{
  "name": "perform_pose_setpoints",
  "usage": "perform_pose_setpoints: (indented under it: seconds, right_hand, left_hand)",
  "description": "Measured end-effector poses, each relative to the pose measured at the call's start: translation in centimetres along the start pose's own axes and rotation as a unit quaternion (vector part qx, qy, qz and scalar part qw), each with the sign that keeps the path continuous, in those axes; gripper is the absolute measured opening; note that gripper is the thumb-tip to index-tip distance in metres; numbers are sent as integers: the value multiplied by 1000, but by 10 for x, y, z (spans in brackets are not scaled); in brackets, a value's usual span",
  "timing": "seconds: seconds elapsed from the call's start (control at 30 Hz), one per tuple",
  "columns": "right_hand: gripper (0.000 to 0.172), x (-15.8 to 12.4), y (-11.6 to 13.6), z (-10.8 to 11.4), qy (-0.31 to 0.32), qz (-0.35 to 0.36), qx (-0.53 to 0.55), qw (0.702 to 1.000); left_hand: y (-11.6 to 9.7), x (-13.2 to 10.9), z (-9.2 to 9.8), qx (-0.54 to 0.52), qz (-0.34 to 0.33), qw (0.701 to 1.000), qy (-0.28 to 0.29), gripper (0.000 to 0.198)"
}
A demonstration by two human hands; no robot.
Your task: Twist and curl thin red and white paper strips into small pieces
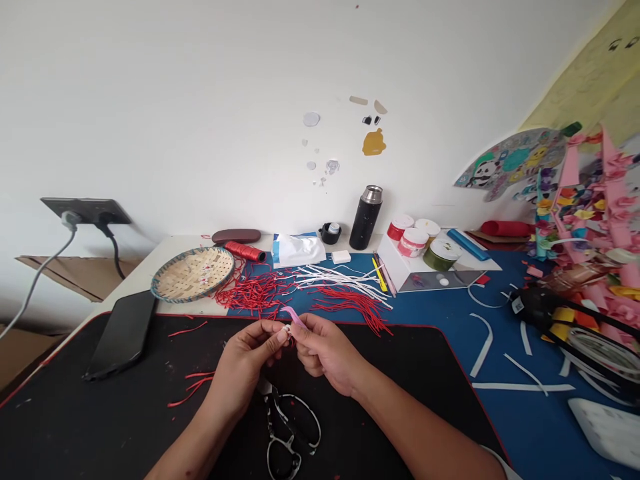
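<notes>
My left hand (251, 355) pinches a small white knotted piece (286, 329) between thumb and index finger. Close against it, my right hand (323, 351) is closed on a pink-purple strip (296, 318) whose tip points up and left. Both hands meet above the black mat (390, 400). A bit of red shows between the fingers, too small to make out. Under the hands lie black-and-white-handled scissors (285, 433), their blades partly hidden by my left hand. Red cords (255, 293) and white cords (345, 280) are bunched just beyond.
A black phone (121, 333) and woven basket (193, 275) are at the left. Behind the cords stand a black flask (366, 220) and ribbon spools (413, 242) on a white box (425, 281). White strips (523, 387), a black lamp-like object and paper flowers (620, 207) are at the right.
</notes>
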State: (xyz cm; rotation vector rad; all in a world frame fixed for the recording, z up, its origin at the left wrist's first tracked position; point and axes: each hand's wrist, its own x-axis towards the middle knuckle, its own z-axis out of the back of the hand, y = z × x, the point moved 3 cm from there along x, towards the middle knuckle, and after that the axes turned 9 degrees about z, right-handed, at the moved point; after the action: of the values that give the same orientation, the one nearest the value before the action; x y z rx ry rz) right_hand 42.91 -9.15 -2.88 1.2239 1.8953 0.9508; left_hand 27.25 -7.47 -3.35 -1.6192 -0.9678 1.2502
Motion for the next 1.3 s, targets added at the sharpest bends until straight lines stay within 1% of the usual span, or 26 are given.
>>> perform_pose_setpoints:
  seconds: [0.1,0.23,0.3,0.4,0.47,0.53,0.67,0.8,1.03,1.3]
  right_hand:
    - [56,1,4,3,-4,18,-49,999]
    - [55,2,10,11,-22,80,-137,987]
    - [54,2,12,13,-26,124,-198,972]
    - [49,0,16,14,-29,175,-306,935]
    - [45,-3,19,14,-32,196,-364,910]
    - [42,-4,22,13,-36,206,-399,892]
    - [39,-6,27,10,-45,228,-428,873]
    - [36,-7,30,7,-38,256,-434,863]
    - [34,-8,31,6,-38,263,-448,854]
    - [33,-8,30,7,-38,263,-451,852]
  left_hand:
    - [-3,0,1,-4,-1,1000,-6,31]
    - [-7,0,4,-25,-2,999,-25,34]
    - [-10,0,5,-28,-2,999,-34,34]
    - [-13,1,7,-31,0,999,-31,34]
    - [-13,2,8,-49,-2,998,-26,34]
    - [-13,3,9,-70,-2,997,-27,35]
    - [-10,4,11,-88,2,996,-27,37]
    - [-11,4,10,-82,7,996,-19,38]
    - [-13,4,7,-73,5,997,-14,36]
    - [-10,3,8,-76,6,997,-14,36]
